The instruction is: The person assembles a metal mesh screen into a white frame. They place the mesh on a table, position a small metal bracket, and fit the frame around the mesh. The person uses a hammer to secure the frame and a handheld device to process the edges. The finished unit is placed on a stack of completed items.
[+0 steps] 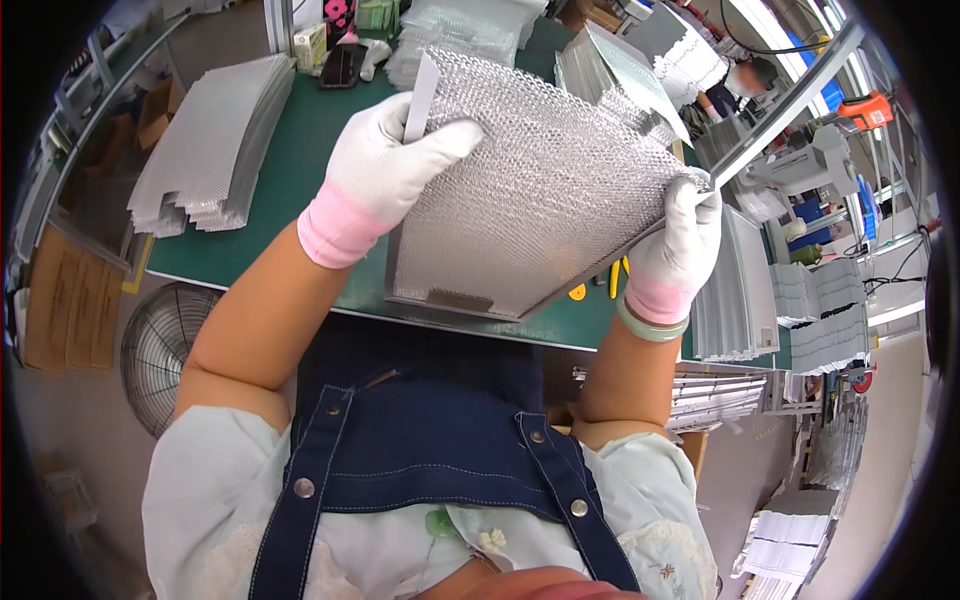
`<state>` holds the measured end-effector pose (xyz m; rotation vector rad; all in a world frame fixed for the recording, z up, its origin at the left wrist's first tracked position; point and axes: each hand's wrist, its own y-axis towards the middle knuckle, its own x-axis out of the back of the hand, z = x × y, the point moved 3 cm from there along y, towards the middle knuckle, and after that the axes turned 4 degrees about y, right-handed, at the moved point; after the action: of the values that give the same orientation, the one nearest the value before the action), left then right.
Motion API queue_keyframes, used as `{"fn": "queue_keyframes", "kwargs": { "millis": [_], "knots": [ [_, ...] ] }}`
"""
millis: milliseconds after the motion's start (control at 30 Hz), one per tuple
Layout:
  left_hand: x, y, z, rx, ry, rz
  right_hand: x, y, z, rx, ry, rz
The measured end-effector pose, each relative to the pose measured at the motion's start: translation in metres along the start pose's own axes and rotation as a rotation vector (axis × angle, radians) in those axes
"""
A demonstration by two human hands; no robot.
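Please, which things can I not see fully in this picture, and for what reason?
In the head view:
- Left hand: the fingertips, except the thumb, are hidden behind the mesh panel.
- Mesh panel: its far face is turned away.
- Floor fan: lower right covered by the left arm and sleeve.
- Co-worker: hands too small to read.

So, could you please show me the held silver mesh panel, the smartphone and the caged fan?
Silver mesh panel [530, 190]: head view, middle of its mesh face.
Smartphone [342, 66]: head view, its dark face.
Caged fan [165, 348]: head view, its wire guard.
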<state>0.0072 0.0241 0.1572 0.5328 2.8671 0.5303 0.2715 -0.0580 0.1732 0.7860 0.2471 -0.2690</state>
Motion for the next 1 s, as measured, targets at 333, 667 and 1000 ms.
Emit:
{"fn": "queue_keyframes", "kwargs": {
  "millis": [333,667,1000],
  "knots": [
    [-0.001,-0.011,-0.006,-0.042,0.01,-0.068,-0.023,0.0,0.015,0.201,-0.036,0.008],
    [0.0,-0.019,-0.009,-0.07,0.016,-0.055,-0.004,0.032,0.055,-0.043,-0.261,0.441],
    [0.022,-0.021,-0.004,-0.22,0.02,-0.116,-0.032,0.058,0.063,0.115,-0.657,0.715]
  ]
}}
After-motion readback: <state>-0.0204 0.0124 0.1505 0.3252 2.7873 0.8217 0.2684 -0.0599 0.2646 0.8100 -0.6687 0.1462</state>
